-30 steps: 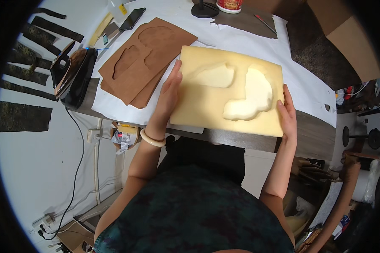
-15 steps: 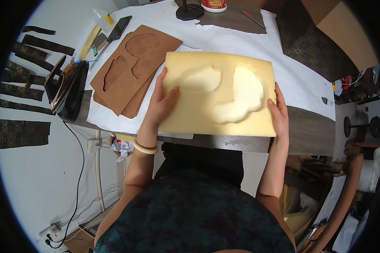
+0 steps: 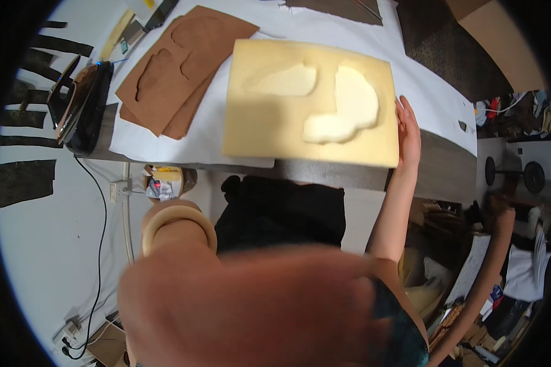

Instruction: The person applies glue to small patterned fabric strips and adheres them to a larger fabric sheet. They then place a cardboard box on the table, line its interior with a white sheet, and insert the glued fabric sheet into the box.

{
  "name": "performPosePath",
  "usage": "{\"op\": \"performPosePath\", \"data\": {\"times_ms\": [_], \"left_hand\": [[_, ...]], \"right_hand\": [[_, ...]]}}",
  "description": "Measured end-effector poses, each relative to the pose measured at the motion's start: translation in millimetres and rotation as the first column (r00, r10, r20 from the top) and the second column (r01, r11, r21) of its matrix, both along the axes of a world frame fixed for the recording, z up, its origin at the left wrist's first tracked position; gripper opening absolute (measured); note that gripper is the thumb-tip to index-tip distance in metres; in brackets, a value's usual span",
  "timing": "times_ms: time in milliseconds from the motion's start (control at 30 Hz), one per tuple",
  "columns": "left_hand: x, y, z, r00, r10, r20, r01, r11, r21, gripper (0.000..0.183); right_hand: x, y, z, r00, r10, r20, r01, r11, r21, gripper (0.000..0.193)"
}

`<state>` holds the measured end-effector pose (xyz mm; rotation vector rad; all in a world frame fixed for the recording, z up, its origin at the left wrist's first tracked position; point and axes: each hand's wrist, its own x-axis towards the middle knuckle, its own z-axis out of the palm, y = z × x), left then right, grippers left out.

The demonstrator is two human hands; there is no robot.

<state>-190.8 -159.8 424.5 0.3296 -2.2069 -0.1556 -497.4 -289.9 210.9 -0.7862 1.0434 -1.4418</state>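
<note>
The left hand (image 3: 251, 306), blurred, finger spread unclear, is leaving the rectangular yellow foam slab (image 3: 263, 134) toward six o'clock; the right hand (image 3: 408, 134), straight-fingered, is touching its three-o'clock edge.

Brown sheets (image 3: 180, 76) crowd nine o'clock of the yellow foam block (image 3: 318, 109), the right hand (image 3: 409, 137) four, the blurred left hand (image 3: 257, 306) six; over the white paper (image 3: 386, 41) at two, a hand could pass.

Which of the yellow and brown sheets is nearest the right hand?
The hollowed yellow sheet: its right edge is beside the right hand, while the two overlapping brown sheets lie farther left.
</note>
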Motion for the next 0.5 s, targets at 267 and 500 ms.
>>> {"op": "performPosePath", "data": {"times_ms": [267,500], "left_hand": [[-45.2,5.6,6.5,0.965,-0.258,0.045,0.258,0.966,0.02,0.026],[-76.8,19.4,11.8,0.932,-0.359,-0.047,0.36,0.933,0.0,0.025]], "right_hand": [[-2.3,3.6,-5.2,0.996,-0.064,0.057,0.064,0.998,0.001,0.06],[-0.1,6.6,-5.5,0.998,-0.06,-0.036,0.06,0.998,0.007,0.059]]}}
